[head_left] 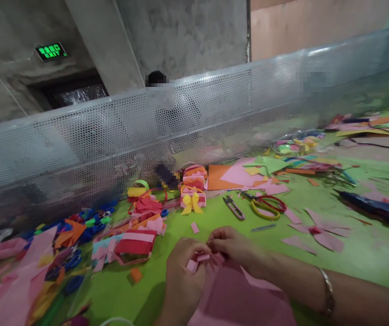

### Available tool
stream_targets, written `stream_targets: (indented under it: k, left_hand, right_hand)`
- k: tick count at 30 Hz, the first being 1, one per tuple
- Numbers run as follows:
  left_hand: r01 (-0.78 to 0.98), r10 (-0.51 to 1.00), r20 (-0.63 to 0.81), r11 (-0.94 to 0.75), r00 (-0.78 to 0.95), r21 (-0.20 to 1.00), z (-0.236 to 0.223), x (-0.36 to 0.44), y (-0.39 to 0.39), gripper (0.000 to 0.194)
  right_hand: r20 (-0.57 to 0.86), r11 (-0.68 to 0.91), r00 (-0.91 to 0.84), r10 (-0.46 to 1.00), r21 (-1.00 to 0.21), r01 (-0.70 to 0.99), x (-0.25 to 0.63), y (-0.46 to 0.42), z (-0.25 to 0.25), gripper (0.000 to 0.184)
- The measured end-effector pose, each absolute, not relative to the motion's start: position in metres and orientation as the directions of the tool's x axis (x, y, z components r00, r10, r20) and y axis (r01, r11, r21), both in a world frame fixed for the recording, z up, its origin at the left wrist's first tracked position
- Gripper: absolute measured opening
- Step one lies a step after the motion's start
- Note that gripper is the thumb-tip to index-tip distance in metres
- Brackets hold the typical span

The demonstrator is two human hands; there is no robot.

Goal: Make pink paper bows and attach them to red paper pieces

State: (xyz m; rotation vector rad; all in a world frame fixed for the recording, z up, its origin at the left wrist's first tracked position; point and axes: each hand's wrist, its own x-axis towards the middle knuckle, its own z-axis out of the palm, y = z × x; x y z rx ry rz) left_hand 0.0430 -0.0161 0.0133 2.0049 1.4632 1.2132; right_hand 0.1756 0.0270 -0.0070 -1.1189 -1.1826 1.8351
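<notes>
Green table (177, 231) is being strewn w/ scraps (298, 244) L & R of snips (234, 208). Pink paper (248, 296) is being held on near side of snips, gathered end being clasped in curled L hand (184, 271) & pinched by R hand's (233, 246) closed fingertips. Prob. light, soft, easily creased; best being gripped at folds, w/ flat part being spared pressure.

Left hand (189, 267) upright, fingers curled; right hand (230, 244) meets it, fingertips pinched, forearm slanting in from right.
</notes>
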Motion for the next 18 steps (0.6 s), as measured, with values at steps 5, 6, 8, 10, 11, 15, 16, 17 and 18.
stream_targets:
  k: [5, 6, 8, 10, 11, 15, 16, 17, 18]
  left_hand:
    - [0.547, 0.936, 0.348, -0.264, -0.053, 0.794, 0.016, 0.043, -0.017, 0.013]
    - [0.511, 0.944, 0.317, -0.227, -0.095, 0.829, 0.015, 0.042, -0.016, 0.016]
    - [0.409, 0.957, 0.241, -0.158, -0.160, 0.899, 0.014, 0.041, -0.013, 0.020]
    - [0.294, 0.969, 0.157, -0.096, -0.191, 0.951, 0.011, 0.039, -0.010, 0.024]
    - [0.243, 0.975, 0.115, -0.067, -0.192, 0.968, 0.009, 0.039, -0.009, 0.025]
    - [0.091, 0.984, -0.051, 0.068, -0.172, 0.994, 0.006, 0.039, -0.008, 0.027]
    - [0.052, 0.983, -0.087, 0.096, -0.163, 0.994, 0.006, 0.040, -0.008, 0.028]
    - [0.011, 0.982, -0.116, 0.119, -0.147, 0.993, 0.006, 0.040, -0.009, 0.027]
    - [-0.031, 0.982, -0.140, 0.138, -0.126, 0.990, 0.007, 0.041, -0.009, 0.027]
  right_hand:
    - [-0.032, 0.012, -0.313, 0.949, -0.990, 0.138, 0.179, 0.034, -0.010, 0.017]
    - [0.084, 0.145, -0.302, 0.950, -0.972, 0.186, 0.181, 0.034, -0.008, 0.019]
    - [0.283, 0.365, -0.319, 0.905, -0.900, 0.238, 0.184, 0.030, -0.003, 0.017]
    - [0.375, 0.478, -0.368, 0.851, -0.844, 0.243, 0.185, 0.025, 0.001, 0.012]
    - [0.391, 0.500, -0.384, 0.837, -0.832, 0.243, 0.185, 0.022, 0.001, 0.015]
    - [0.300, 0.415, -0.398, 0.867, -0.877, 0.243, 0.179, 0.020, -0.009, 0.037]
    - [0.276, 0.387, -0.393, 0.877, -0.891, 0.237, 0.177, 0.021, -0.013, 0.040]
    - [0.258, 0.364, -0.386, 0.886, -0.903, 0.230, 0.177, 0.023, -0.016, 0.041]
    - [0.248, 0.349, -0.383, 0.890, -0.910, 0.223, 0.176, 0.025, -0.019, 0.041]
